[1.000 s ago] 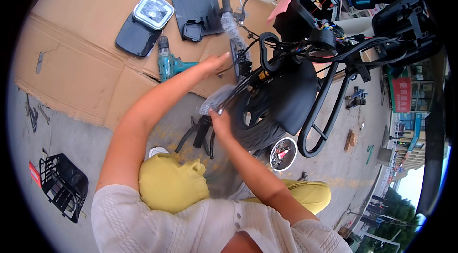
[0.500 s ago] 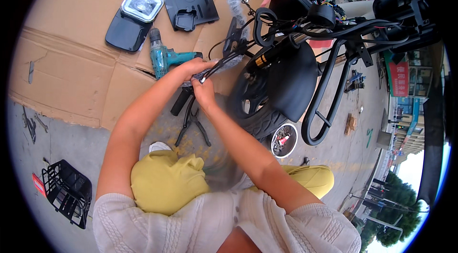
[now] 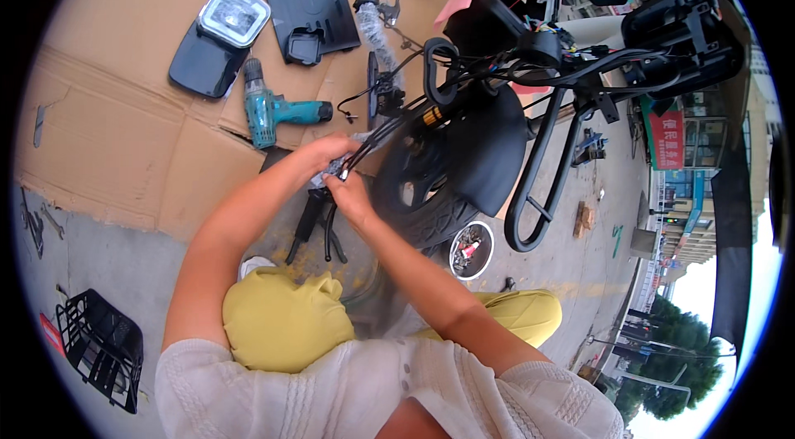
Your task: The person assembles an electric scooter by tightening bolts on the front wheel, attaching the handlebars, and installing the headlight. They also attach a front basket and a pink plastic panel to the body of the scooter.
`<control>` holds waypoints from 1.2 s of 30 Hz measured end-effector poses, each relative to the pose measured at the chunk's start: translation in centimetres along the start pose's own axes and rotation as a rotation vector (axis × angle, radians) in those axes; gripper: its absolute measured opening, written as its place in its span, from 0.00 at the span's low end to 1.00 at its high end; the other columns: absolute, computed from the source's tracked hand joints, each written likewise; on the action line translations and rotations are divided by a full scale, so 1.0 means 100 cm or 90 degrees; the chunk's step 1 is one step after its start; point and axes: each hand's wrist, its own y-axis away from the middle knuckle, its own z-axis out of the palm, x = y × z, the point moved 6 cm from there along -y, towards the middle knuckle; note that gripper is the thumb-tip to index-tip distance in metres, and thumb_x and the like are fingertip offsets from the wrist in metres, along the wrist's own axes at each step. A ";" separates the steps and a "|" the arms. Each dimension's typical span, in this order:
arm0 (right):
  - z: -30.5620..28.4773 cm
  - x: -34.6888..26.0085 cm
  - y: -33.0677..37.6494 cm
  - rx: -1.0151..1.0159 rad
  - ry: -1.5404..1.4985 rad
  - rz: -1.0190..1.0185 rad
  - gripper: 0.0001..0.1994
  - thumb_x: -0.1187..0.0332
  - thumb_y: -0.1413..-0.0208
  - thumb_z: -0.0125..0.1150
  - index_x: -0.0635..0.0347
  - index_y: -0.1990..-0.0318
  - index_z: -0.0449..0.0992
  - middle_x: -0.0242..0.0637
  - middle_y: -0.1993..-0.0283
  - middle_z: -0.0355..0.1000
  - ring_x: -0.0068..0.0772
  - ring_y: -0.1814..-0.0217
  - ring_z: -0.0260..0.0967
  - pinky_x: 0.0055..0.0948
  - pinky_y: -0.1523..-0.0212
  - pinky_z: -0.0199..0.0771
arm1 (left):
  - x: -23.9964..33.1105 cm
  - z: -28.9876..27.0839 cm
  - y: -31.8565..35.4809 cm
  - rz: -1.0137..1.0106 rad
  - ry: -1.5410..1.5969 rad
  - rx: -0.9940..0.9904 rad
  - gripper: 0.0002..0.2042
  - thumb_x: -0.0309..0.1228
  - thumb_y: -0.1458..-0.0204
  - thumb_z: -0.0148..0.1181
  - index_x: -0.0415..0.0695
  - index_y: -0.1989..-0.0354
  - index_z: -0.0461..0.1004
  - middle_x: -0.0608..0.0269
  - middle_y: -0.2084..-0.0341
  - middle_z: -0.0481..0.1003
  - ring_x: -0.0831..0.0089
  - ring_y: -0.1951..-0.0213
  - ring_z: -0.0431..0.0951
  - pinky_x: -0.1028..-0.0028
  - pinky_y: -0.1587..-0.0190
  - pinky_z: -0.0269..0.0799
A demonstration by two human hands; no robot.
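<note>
My left hand [image 3: 333, 155] is closed round the handlebar [image 3: 368, 29] where its lower half is wrapped in clear bubble wrap. Just nearer to me, my right hand [image 3: 349, 195] is closed at the bundle of black cables [image 3: 377, 134], fingertips pressed against cables and wrap. Between the hands a small pale spot shows on the cables. One black rubber grip [image 3: 311, 215] sticks out below my hands; the far grip and brake lever [image 3: 396, 4] lie beyond. Pliers [image 3: 330, 247] with dark handles show beside the near grip, partly hidden behind it.
Right of my hands stands the front wheel [image 3: 418, 211] under a black fender [image 3: 489, 149], with the tubular frame [image 3: 538, 182] beyond. A teal cordless drill [image 3: 286, 112], a headlight [image 3: 234, 16] and black panels [image 3: 313, 0] lie on cardboard. A bowl of small hardware [image 3: 472, 250] and a black basket [image 3: 101, 348] sit on the ground.
Both hands and the handlebar have come nearer to me, the near grip now covering part of the pliers. The whole view has shifted slightly. Both hands keep their hold.
</note>
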 end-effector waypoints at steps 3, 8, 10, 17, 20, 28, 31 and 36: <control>0.005 0.003 -0.012 0.022 0.006 0.021 0.15 0.66 0.49 0.54 0.67 0.57 0.70 0.49 0.60 0.73 0.45 0.56 0.71 0.37 0.53 0.67 | 0.025 -0.011 0.010 0.109 -0.151 0.092 0.10 0.31 0.55 0.61 0.36 0.81 0.75 0.64 0.83 0.72 0.76 0.82 0.68 0.71 0.81 0.59; 0.014 -0.007 -0.033 0.046 0.055 -0.010 0.11 0.65 0.46 0.54 0.66 0.63 0.72 0.39 0.69 0.73 0.30 0.65 0.68 0.33 0.62 0.68 | 0.053 -0.019 0.024 0.168 -0.143 0.130 0.09 0.30 0.55 0.59 0.37 0.79 0.75 0.67 0.84 0.70 0.79 0.82 0.67 0.72 0.81 0.56; 0.014 -0.017 -0.028 0.034 0.041 -0.044 0.11 0.64 0.46 0.55 0.64 0.63 0.72 0.38 0.71 0.71 0.30 0.67 0.67 0.33 0.63 0.67 | 0.052 -0.022 0.031 0.200 -0.106 0.161 0.07 0.30 0.54 0.58 0.38 0.78 0.75 0.68 0.85 0.69 0.79 0.83 0.65 0.73 0.81 0.56; 0.012 -0.031 -0.014 -0.058 -0.039 -0.053 0.11 0.67 0.46 0.55 0.65 0.59 0.71 0.32 0.67 0.71 0.24 0.64 0.64 0.29 0.60 0.67 | 0.065 -0.014 0.075 0.257 -0.012 0.253 0.07 0.26 0.51 0.55 0.36 0.66 0.72 0.70 0.81 0.70 0.82 0.81 0.66 0.79 0.79 0.58; 0.019 -0.036 -0.014 -0.104 -0.006 -0.105 0.13 0.69 0.46 0.55 0.66 0.55 0.70 0.34 0.67 0.70 0.25 0.64 0.64 0.29 0.59 0.67 | 0.069 -0.021 0.092 0.318 0.044 0.259 0.05 0.25 0.51 0.54 0.37 0.67 0.70 0.67 0.84 0.69 0.79 0.85 0.66 0.76 0.83 0.61; 0.028 -0.115 0.034 -0.103 0.075 -0.300 0.23 0.67 0.46 0.56 0.66 0.43 0.63 0.51 0.52 0.70 0.48 0.49 0.67 0.37 0.45 0.64 | 0.102 -0.023 0.144 0.432 -0.090 0.316 0.08 0.26 0.48 0.55 0.36 0.62 0.70 0.69 0.81 0.69 0.80 0.85 0.69 0.78 0.81 0.67; 0.019 -0.139 0.064 -0.081 0.161 -0.360 0.28 0.66 0.46 0.57 0.66 0.39 0.58 0.56 0.41 0.61 0.56 0.37 0.57 0.39 0.37 0.57 | 0.109 -0.020 0.155 0.443 -0.146 0.326 0.08 0.27 0.48 0.58 0.36 0.65 0.69 0.68 0.82 0.68 0.78 0.88 0.68 0.76 0.85 0.66; -0.007 -0.169 0.122 -0.135 0.243 -0.401 0.31 0.67 0.47 0.58 0.64 0.36 0.57 0.53 0.34 0.54 0.52 0.31 0.50 0.41 0.33 0.52 | 0.133 -0.004 0.186 0.362 -0.219 0.359 0.10 0.30 0.51 0.62 0.34 0.70 0.72 0.66 0.80 0.71 0.79 0.75 0.66 0.74 0.71 0.66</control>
